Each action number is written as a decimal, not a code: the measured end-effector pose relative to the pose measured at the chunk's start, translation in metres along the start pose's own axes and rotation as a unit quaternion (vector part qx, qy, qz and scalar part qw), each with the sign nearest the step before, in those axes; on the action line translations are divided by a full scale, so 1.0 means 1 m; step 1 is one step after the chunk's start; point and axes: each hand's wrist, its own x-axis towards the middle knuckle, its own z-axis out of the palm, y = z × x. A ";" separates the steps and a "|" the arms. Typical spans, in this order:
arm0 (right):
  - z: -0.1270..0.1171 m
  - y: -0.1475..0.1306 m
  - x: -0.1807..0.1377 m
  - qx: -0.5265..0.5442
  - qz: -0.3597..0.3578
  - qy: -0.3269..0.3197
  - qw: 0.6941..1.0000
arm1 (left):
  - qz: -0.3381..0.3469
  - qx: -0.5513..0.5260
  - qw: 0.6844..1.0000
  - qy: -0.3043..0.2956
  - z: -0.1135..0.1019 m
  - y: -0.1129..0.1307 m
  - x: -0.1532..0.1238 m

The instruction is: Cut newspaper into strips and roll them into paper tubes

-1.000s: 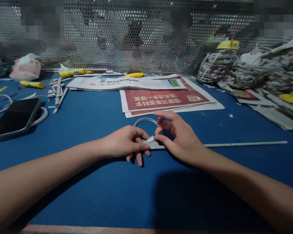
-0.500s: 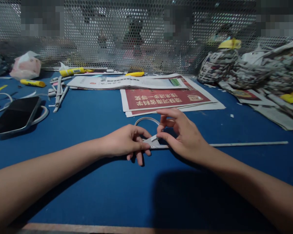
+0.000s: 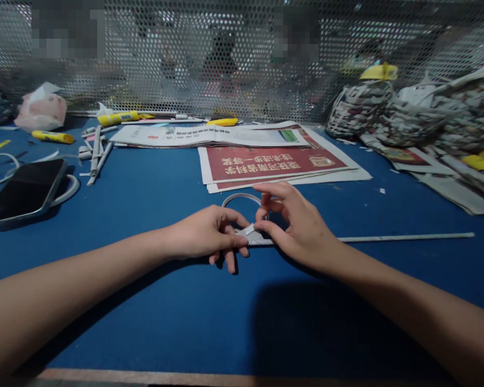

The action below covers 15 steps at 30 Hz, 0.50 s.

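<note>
My left hand (image 3: 210, 234) pinches the near end of a long, thin rolled paper tube (image 3: 407, 237) between thumb and fingers. A loose white paper flap (image 3: 249, 231) rises from that end, and the thumb and fingertips of my right hand (image 3: 302, 226) are closed on its upper tip. The tube runs behind my right wrist and out to the right along the blue table. Just beyond both hands, a white ring (image 3: 242, 195) shows only its far arc; my fingers cover the rest.
Folded newspapers (image 3: 274, 164) lie beyond my hands. On the left are a phone (image 3: 26, 185), short paper rolls (image 3: 97, 156) and a yellow glue stick (image 3: 52, 137). Woven paper baskets (image 3: 353, 107) stand at the back right, before a perforated metal screen (image 3: 242, 70).
My right hand has shifted slightly left, toward my left hand, and the tip of the flap is bent over further. The left hand keeps its hold almost unmoved.
</note>
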 end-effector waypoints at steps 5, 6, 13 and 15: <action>0.000 -0.001 0.000 0.006 0.013 0.001 1.000 | -0.003 -0.006 1.000 0.000 0.000 0.000 0.001; 0.000 -0.001 0.000 0.006 0.014 0.001 1.000 | -0.003 -0.008 1.000 0.000 0.000 0.000 0.001; 0.000 -0.002 0.000 0.003 0.017 0.009 1.000 | -0.001 -0.005 1.000 0.001 0.000 -0.001 0.000; 0.000 -0.002 0.000 -0.001 0.019 0.013 1.000 | 0.000 -0.002 1.000 0.001 0.000 0.000 0.000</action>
